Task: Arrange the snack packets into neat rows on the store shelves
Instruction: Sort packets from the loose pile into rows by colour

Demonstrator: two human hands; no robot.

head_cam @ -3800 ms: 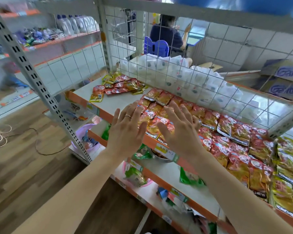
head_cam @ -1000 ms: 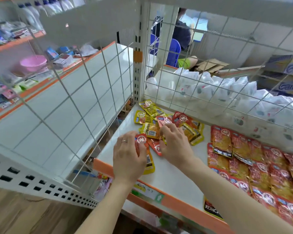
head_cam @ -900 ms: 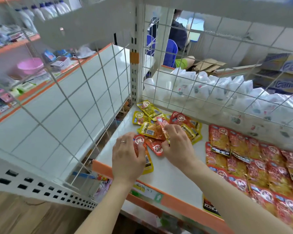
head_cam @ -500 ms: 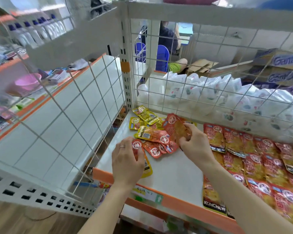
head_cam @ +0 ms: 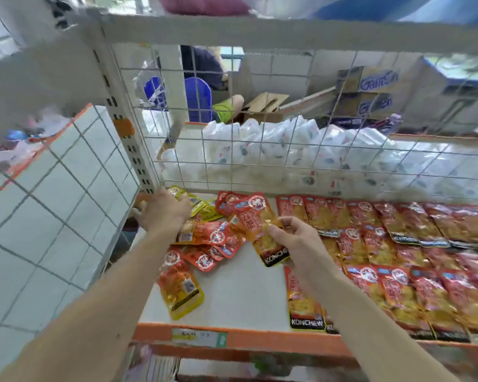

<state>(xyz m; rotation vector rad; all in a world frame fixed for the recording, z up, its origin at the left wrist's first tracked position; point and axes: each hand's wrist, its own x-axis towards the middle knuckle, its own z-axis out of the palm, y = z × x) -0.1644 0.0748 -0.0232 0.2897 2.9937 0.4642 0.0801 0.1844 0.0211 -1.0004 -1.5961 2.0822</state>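
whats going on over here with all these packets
A person is sorting snack packets on a white shelf. Their right hand pinches one red packet beside the loose pile, while the left hand rests on the pile's back corner. Neat rows already fill the right side.
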